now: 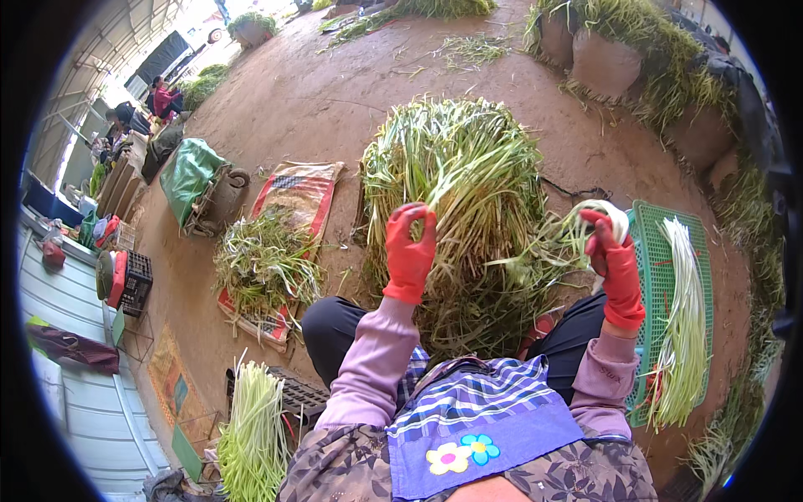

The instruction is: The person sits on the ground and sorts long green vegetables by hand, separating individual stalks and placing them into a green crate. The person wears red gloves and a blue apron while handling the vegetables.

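Observation:
My left hand [409,254], in a red rubber glove, pinches a thin green stalk [444,182] between thumb and forefinger. It is in front of a large heap of leafy green stalks [452,169] with brownish lower ends, on the ground before me. My right hand [613,276], also red-gloved, grips a looped bunch of pale stalks [605,213]; loose, tangled leaves [546,251] trail below and left of it. Close to its right stands a green plastic basket [652,251], with a bundle of long, cleaned pale stalks [680,326] lying along its top.
On the left, withered trimmings [270,263] cover part of a printed woven sack [298,188]. Nearer me are a black crate [295,392] and an upright bundle of pale stalks [254,433]. A green-covered cart [194,179] stands further off. People [164,100] sit at far left.

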`<state>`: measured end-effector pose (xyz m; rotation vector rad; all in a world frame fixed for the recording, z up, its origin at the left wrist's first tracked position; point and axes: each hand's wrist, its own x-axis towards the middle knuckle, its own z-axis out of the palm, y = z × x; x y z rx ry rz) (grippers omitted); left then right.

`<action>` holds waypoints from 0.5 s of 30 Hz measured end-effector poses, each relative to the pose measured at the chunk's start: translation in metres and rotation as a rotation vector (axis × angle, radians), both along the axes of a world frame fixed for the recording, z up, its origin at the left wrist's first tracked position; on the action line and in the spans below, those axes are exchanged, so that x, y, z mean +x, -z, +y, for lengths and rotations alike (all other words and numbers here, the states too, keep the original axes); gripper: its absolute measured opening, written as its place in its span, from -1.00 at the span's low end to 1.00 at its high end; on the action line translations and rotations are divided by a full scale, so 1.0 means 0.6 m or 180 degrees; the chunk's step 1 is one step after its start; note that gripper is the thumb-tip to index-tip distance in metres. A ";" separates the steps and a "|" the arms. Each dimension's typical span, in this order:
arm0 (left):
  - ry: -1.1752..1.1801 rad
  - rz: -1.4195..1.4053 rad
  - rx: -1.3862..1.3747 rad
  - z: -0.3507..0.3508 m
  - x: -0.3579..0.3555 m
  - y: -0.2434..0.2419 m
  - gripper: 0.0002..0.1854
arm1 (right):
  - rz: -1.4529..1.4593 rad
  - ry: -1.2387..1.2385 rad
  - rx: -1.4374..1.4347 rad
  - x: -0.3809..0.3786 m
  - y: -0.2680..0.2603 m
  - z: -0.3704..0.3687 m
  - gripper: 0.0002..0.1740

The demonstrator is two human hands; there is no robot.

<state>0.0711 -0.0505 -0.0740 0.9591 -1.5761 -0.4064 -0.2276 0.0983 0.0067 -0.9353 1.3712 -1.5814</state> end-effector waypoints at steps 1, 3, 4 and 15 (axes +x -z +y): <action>-0.0094 0.0211 -0.0131 0.010 0.001 -0.026 -0.91 | -0.0454 0.0119 -0.0240 0.008 -0.005 -0.006 -0.62; 0.0399 0.0850 0.0283 0.031 -0.005 -0.065 -0.83 | -0.1084 0.0211 -0.0437 0.037 -0.008 -0.025 -0.64; 0.0470 0.0800 0.0396 0.041 -0.008 -0.078 -0.82 | -0.1192 -0.0061 -0.0706 0.060 -0.005 -0.033 -0.64; 0.0532 -0.0054 0.0581 0.128 -0.040 -0.026 -0.75 | -0.0705 -0.0613 0.0512 0.214 0.063 -0.088 -0.80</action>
